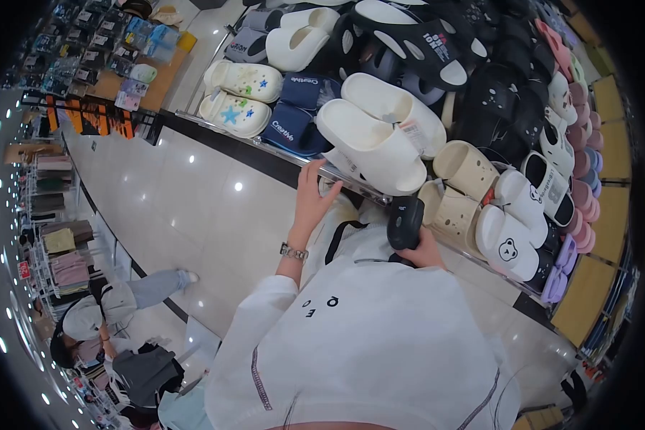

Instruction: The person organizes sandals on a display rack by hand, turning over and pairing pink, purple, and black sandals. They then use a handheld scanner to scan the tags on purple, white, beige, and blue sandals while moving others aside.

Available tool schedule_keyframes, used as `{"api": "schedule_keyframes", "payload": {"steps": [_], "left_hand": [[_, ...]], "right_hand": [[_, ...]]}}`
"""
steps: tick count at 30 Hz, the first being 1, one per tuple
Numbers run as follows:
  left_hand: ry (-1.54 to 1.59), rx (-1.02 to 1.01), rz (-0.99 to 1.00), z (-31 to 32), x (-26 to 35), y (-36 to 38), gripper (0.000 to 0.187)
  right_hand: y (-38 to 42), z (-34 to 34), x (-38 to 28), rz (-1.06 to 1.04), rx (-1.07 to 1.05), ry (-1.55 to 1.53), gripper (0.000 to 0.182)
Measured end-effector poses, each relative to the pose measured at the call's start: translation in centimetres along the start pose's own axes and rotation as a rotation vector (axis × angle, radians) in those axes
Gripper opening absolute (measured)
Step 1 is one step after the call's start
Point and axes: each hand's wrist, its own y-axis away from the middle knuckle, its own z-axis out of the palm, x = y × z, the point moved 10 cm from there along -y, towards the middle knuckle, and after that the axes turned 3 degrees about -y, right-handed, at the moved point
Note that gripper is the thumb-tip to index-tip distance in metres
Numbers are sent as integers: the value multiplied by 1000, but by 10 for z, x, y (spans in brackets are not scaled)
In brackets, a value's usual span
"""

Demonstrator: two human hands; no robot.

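My left hand (pixel 314 202), with a metal watch on its wrist, is at the metal front rail (pixel 362 188) of the shoe display. Its fingers are spread and seem to rest at the rail, just below a hanging paper tag (pixel 342 163). Above it lies a pair of plain white slides (pixel 369 140), one carrying a price label (pixel 413 135). My right hand (pixel 424 251) is closed around a rounded black handheld device (pixel 405 221), held upright in front of the rail. Beige slides with holes (pixel 457 215) are close by on its right.
Navy slides (pixel 294 118) and white clogs with stars (pixel 240 107) sit left of the white slides. White bear slides (pixel 507 240) and purple slides (pixel 560 269) lie right. Black shoes fill the back. Another person (pixel 115 304) stands on the tiled floor (pixel 215 190) at lower left.
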Motion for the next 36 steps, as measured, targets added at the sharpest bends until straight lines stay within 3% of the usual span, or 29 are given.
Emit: {"api": "schedule_keyframes", "payload": {"steps": [7, 9, 11, 14, 16, 17, 19, 20, 22, 28, 36], "left_hand": [[-59, 45, 235, 21, 73, -52, 46], [102, -56, 84, 42, 78, -72, 39], [129, 26, 176, 56, 83, -90, 34], [211, -46, 98, 81, 84, -102, 32], [-178, 11, 180, 85, 97, -99, 31], [-175, 13, 175, 87, 97, -96, 31], [-473, 158, 383, 83, 118, -82, 35], [-477, 160, 374, 85, 116, -77, 35], [-577, 226, 551, 93, 128, -55, 45], [-621, 243, 535, 99, 122, -45, 57], [-636, 225, 506, 101, 121, -45, 56]], "right_hand": [[22, -31, 9, -46, 112, -6, 43], [28, -40, 12, -62, 154, 16, 42], [32, -43, 17, -38, 160, -44, 41], [39, -51, 12, -45, 209, -33, 40], [39, -55, 14, -54, 208, -15, 41], [38, -55, 14, -64, 199, 0, 42], [35, -56, 19, -80, 188, -14, 42], [34, -56, 18, -98, 183, -36, 43], [31, -54, 16, -105, 151, -31, 44], [24, -45, 16, -101, 78, -25, 46], [23, -42, 17, -48, 18, -55, 43]]}}
